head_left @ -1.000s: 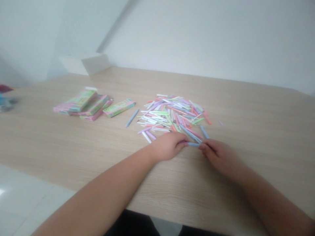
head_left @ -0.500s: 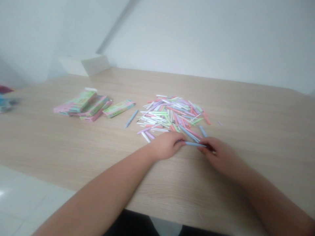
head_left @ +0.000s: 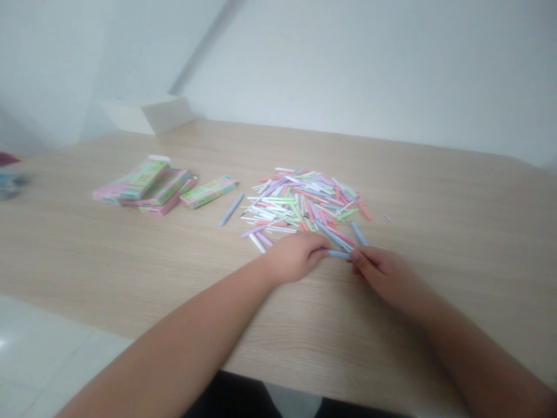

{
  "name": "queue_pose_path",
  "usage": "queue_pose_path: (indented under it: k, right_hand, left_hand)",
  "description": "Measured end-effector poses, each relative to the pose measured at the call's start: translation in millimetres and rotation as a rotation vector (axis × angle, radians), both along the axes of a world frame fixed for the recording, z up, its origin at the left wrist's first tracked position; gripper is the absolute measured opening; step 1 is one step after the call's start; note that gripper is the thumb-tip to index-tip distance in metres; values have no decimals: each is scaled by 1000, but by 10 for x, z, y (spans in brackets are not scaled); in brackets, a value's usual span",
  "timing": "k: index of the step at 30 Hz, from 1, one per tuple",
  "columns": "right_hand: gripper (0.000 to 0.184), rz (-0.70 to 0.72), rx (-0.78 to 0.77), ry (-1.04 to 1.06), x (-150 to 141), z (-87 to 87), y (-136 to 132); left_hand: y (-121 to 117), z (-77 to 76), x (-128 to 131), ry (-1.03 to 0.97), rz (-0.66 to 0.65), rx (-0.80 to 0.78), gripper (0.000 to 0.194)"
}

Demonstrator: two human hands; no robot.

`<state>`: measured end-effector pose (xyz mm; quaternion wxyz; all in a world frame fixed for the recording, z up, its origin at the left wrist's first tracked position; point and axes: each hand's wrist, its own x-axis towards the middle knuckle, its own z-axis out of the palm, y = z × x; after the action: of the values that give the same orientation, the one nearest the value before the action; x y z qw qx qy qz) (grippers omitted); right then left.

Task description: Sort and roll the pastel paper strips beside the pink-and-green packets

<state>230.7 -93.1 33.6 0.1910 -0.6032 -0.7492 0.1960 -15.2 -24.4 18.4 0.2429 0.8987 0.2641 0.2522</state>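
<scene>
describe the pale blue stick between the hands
A slim, straight, pale blue stick, matte, its material unclear. It lies nearly level across the gap between the left hand and right hand, whose fingers cover both its ends. It sits just in front of a pile of coloured sticks.

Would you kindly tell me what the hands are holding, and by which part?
A pale blue stick, held at its two ends by the left hand and the right hand.

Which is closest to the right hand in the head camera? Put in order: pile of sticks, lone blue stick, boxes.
1. Pile of sticks, ahead of the right hand.
2. Lone blue stick, left of the pile.
3. Boxes, farthest left.
</scene>
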Motion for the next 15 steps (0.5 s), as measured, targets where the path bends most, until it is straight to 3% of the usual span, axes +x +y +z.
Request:
queue_pose_path:
  k: [2, 7, 15]
  right_hand:
    - [29, -5, 47, 1, 14, -23, 10]
    - [26, 46, 123, -26, 35, -56, 13]
    - [23, 24, 90, -51, 11, -15, 7]
  left_hand:
    - [13, -14, -2, 1, 20, -4, 27]
    - [19, -17, -12, 6, 28, -31, 26]
    - [-33, 8, 19, 39, 19, -19, 25]
